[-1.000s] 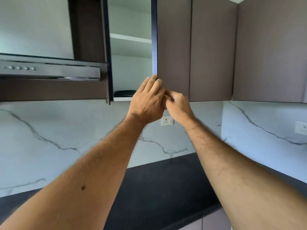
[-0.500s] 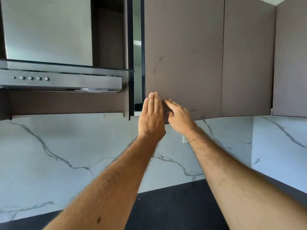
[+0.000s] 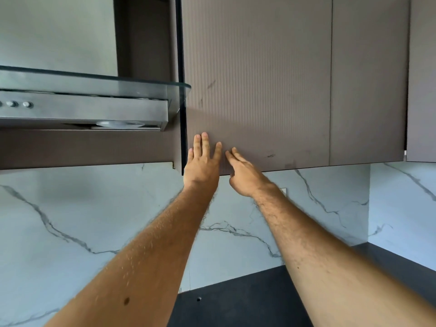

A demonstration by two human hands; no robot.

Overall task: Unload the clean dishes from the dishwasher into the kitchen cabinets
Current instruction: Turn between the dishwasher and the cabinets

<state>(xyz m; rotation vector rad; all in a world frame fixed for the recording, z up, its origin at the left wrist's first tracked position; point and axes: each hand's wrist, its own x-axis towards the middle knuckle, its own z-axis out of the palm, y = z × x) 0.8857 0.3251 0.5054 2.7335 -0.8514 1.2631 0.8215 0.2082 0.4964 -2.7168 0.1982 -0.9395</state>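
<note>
From the head view, my left hand (image 3: 201, 167) lies flat on the lower left corner of the cabinet door (image 3: 257, 90), fingers straight and a little spread, the grip wide and holding nothing. My right hand (image 3: 245, 175) is just beside it at the door's bottom edge, fingers stretched out against the panel, thumb hanging under the edge; that grip is wide too, and empty.

The door is the thing I am dealing with. It hangs on the wall cabinet directly in front of me, to the right of the range hood (image 3: 82, 107), above the black table (image 3: 247, 300) and the marble-look backsplash (image 3: 94, 208). I judge it stiff and fairly light for its size, swinging freely on hinges I cannot see. There is no handle or knob showing, so the places to take it are the bottom edge and the free left edge, where a dark strip (image 3: 182, 90) runs down its side. Flat palms suit a push; fingertips hooked under the bottom edge would suit a pull. The face looks matt, so it should not be slippery, and it is not fragile, though a hard shove could bang it against the frame.

It is a brown-grey panel with fine vertical ribbing and a few dark scuffs. It looks shut or very nearly so. A second door (image 3: 368, 79) of the same colour sits flush to its right. No dishes and no dishwasher are in sight.
</note>
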